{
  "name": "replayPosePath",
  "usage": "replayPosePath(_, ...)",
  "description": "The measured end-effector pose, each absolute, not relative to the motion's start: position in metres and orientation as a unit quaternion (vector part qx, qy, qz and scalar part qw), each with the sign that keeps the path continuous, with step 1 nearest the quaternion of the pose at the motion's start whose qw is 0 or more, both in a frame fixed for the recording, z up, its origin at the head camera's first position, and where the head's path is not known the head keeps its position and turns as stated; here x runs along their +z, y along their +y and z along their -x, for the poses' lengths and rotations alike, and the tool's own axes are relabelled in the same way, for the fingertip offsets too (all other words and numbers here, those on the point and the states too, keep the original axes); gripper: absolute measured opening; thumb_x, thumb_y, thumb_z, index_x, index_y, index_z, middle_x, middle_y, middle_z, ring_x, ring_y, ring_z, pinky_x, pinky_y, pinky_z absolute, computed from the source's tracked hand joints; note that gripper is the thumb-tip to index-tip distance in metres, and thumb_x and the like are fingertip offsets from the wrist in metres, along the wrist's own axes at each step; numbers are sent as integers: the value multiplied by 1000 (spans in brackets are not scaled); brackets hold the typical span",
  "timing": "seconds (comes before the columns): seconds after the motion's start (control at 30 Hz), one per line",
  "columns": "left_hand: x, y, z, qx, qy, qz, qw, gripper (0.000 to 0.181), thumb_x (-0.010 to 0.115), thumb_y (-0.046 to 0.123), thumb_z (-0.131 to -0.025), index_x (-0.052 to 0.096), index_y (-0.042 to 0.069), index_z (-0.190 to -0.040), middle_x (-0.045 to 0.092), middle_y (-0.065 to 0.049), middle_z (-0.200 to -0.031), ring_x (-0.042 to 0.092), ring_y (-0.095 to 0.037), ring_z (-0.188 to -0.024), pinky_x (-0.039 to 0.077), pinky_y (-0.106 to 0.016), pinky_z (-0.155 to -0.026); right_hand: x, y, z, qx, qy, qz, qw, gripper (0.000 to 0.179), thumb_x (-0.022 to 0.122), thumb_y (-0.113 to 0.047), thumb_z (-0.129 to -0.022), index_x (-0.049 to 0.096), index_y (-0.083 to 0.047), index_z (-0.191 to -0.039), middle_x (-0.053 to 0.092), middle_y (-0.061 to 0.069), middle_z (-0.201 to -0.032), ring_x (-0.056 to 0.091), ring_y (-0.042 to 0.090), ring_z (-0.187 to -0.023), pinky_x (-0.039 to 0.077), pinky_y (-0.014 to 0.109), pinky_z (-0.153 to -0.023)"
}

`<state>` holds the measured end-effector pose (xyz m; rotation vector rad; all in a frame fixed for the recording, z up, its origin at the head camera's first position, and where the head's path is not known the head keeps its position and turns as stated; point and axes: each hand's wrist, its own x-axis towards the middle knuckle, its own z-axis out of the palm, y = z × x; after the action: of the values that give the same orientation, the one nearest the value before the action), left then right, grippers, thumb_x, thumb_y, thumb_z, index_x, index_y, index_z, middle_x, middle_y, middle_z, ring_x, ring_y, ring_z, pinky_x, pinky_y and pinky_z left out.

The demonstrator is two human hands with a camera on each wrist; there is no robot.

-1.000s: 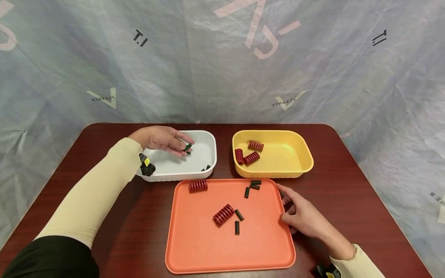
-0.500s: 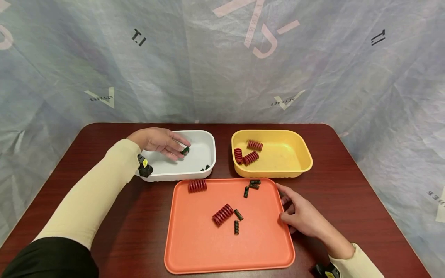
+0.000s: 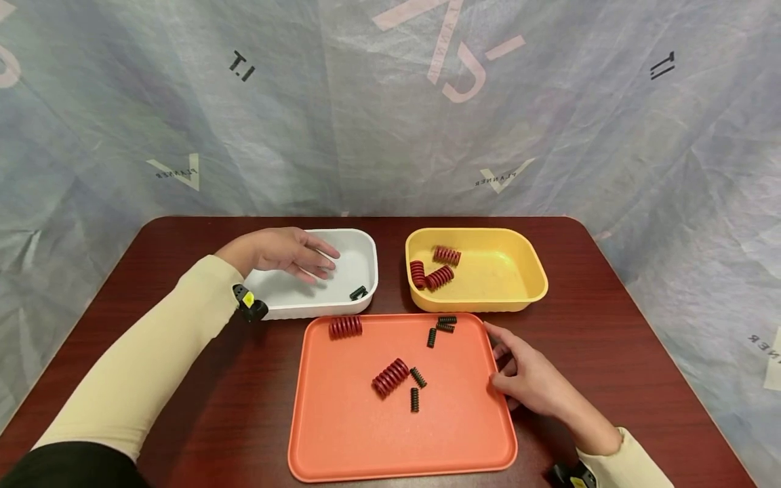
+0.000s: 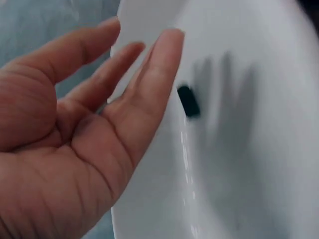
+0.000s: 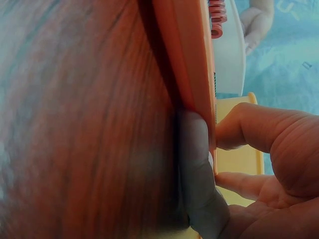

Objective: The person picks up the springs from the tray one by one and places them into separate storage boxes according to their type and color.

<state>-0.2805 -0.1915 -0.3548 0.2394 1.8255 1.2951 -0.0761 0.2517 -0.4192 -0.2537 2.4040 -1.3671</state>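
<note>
Over the white bin (image 3: 317, 308), my left hand (image 3: 289, 254) is open with its fingers spread and nothing in it. Small dark green coil springs (image 3: 358, 293) lie in that bin's near right corner. The left wrist view shows one dark spring (image 4: 188, 101), blurred, on the white floor beside the fingers' shadow. My right hand (image 3: 533, 376) grips the right rim of the orange tray (image 3: 354, 434), which is pinched between thumb and fingers in the right wrist view. On the tray lie two thick red springs (image 3: 390, 377) and several small green springs (image 3: 415, 400).
A yellow bin (image 3: 512, 305) with three red springs (image 3: 447, 255) stands right of the white one, behind the tray. Everything sits on a dark reddish wooden table (image 3: 610, 352). A grey printed sheet (image 3: 390, 135) hangs behind the table.
My left hand has let go of a green spring, which now lies in the white bin's near right corner with the others. My right hand has stayed at the tray rim.
</note>
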Motion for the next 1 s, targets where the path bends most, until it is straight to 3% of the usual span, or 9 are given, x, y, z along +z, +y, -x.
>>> replayPosePath(0.27,-343,-158,254,546,736,-116,382,49,59,4,-104,45,-7,-150,50,-29,-147,59,-42,-127,59,-43,-96,-419,251,76,-486,850,91,180,85,67,10,-86,27,-3,-161,52,22,-110,67,27,-73,59,38,-44)
replayPosePath(0.5,-337,-121,223,548,743,-161,349,42,64,10,-102,57,0,-143,63,-19,-135,69,-31,-109,63,-44,-87,-419,252,76,-485,851,90,180,85,67,9,-87,27,-4,-161,52,21,-110,67,27,-72,59,39,-43)
replayPosePath(0.73,-338,-87,193,567,708,-191,375,43,66,11,-101,58,-2,-141,69,-12,-127,67,-39,-112,63,-47,-86,-419,252,75,-486,851,87,179,85,67,9,-86,27,-4,-161,52,22,-111,67,27,-73,59,39,-43)
replayPosePath(1.0,-349,-66,179,569,685,-193,411,46,66,8,-101,54,-2,-144,57,-20,-143,63,-42,-120,64,-42,-85,-420,252,75,-489,849,86,180,86,66,9,-87,27,-5,-161,51,22,-112,67,27,-73,59,39,-44)
